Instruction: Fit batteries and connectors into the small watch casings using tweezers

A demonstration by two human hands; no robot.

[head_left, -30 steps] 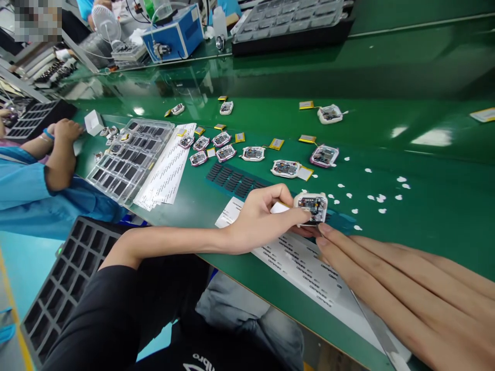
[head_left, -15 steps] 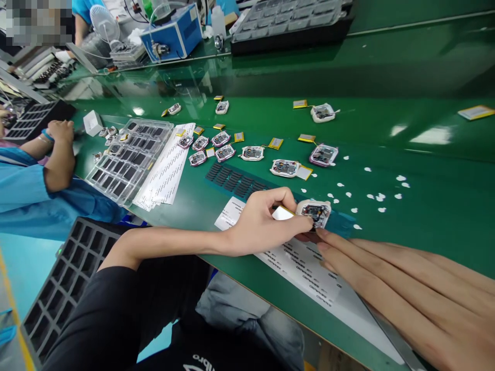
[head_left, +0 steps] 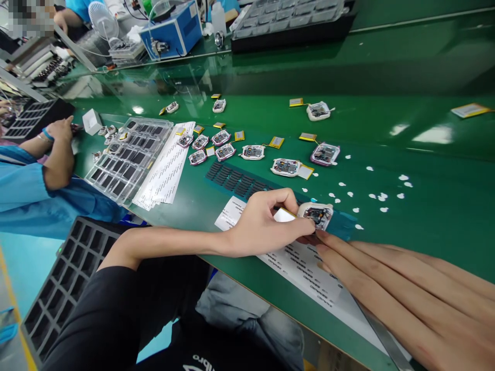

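Left hand (head_left: 263,224) pinching the open white module (head_left: 317,214) with its battery (head_left: 284,214); right hand (head_left: 390,288) flat, fingertips steadying it; beyond both hands, several finished-looking modules (head_left: 286,167) on the surface (head_left: 425,154); probably midway through.

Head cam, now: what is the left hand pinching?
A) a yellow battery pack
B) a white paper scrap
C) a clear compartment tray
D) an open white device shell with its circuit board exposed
D: the left hand grips the open white device shell, circuit board showing, while the right hand touches its lower edge.
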